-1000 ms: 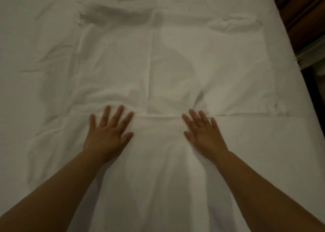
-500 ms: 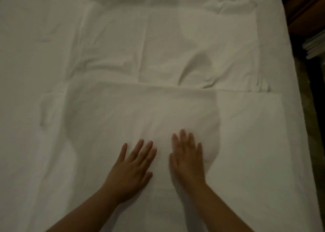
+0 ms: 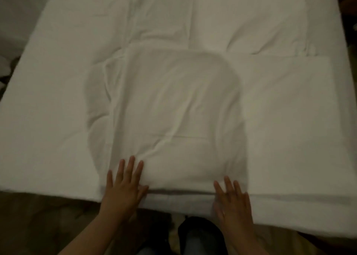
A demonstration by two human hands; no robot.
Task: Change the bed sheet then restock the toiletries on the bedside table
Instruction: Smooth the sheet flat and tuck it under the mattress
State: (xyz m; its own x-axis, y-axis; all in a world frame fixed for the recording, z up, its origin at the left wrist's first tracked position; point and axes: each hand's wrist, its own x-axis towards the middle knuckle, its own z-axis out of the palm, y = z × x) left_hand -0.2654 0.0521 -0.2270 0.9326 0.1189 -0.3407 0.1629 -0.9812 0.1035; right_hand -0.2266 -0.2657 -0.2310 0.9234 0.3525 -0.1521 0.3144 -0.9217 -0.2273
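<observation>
Both hands lie flat with fingers spread and straight, gripping nothing: the left hand [image 3: 123, 187] presses on the near edge of the white sheet [image 3: 173, 104], and the right hand [image 3: 232, 202] rests just over the bed's front edge, its fingertips on the top and its palm against the side. Only the head view is given, and it looks down the bed [image 3: 58, 61] from its foot. A second ago the hands were far up the mattress, side by side on a folded edge of the cloth; half a second ago they had slid closer, nearly touching each other; now they have come all the way back to the near rim and spread apart. The folded panel between them has been drawn along and lies as a raised, slightly puffed rectangle, with creases running up its left side and a shadow across the middle. My reading is that the sheet is being unfolded and smoothed toward the foot, so the change of sheet is only partly done; spreading it sideways and tucking it remain. The bedside table and toiletries are out of view, so restocking looks untouched.
</observation>
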